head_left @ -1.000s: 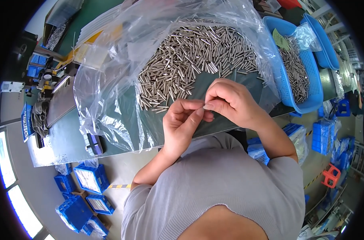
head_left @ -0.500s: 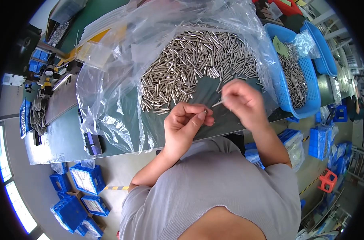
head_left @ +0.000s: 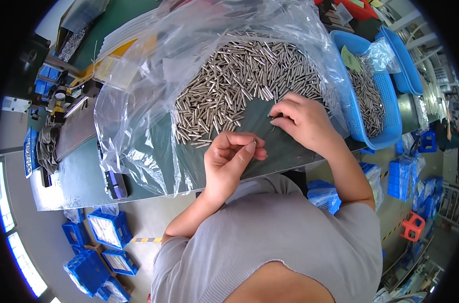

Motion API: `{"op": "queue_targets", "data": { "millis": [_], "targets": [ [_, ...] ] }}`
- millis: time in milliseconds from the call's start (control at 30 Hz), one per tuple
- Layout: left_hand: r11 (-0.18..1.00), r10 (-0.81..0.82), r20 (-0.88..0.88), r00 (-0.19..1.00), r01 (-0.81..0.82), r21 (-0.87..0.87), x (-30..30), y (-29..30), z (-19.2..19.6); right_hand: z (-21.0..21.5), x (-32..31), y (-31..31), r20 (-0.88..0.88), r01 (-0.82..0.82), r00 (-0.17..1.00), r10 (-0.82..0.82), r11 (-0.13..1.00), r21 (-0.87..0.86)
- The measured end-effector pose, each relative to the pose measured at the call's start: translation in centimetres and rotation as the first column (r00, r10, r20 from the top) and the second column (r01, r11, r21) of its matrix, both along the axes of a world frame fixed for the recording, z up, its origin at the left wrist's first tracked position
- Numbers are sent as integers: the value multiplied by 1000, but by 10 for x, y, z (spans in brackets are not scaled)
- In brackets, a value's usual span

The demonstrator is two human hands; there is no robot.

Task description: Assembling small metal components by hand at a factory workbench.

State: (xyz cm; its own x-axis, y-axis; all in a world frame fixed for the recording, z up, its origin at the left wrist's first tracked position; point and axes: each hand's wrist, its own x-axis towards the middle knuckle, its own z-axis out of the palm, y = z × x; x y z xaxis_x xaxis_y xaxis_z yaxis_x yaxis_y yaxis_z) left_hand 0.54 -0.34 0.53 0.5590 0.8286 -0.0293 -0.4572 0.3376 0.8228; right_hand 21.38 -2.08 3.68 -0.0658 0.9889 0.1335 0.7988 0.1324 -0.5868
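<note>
A broad heap of short silvery metal pins (head_left: pixel 224 86) lies on clear plastic sheeting (head_left: pixel 138 116) over the green worktop. My left hand (head_left: pixel 229 156) is closed in front of the heap, thumb and forefinger pinching a small metal pin (head_left: pixel 255 143) of which only the end shows. To its right, my right hand (head_left: pixel 302 121) is palm down with bent fingers, its fingertips close together beside the heap's near edge. Something thin and dark shows just below its thumb tip; what these fingers hold is too small to make out.
A blue perforated basket (head_left: pixel 395 121) of similar pins stands at the right, with another blue basket (head_left: pixel 409 76) beyond it. A purple-and-black object (head_left: pixel 116 186) sits near the worktop's front edge. Blue crates (head_left: pixel 108 227) and a red stool (head_left: pixel 414 226) are on the floor.
My right hand has moved slightly left and turned palm down; the slim light pin in its fingers no longer shows. My left hand keeps its pinch, nearly in place.
</note>
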Motion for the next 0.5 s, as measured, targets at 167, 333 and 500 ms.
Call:
{"op": "queue_targets", "data": {
  "millis": [167, 333, 500],
  "targets": [
    [1000, 14, -38, 999, -13, 19, 2, 1, 2, 1, -2, 1, 246, -113, 965, 90, 990, 81],
    [999, 44, -37, 998, -43, 22, 2, 2, 1, 14, -7, -7, -570, -98, 822, 16, 989, -114],
    [1000, 22, -57, 998, -22, 16, 1, 2, 1, 8, -22, -8, -766, -159, 643, -12, 976, -149]
  ]
}}
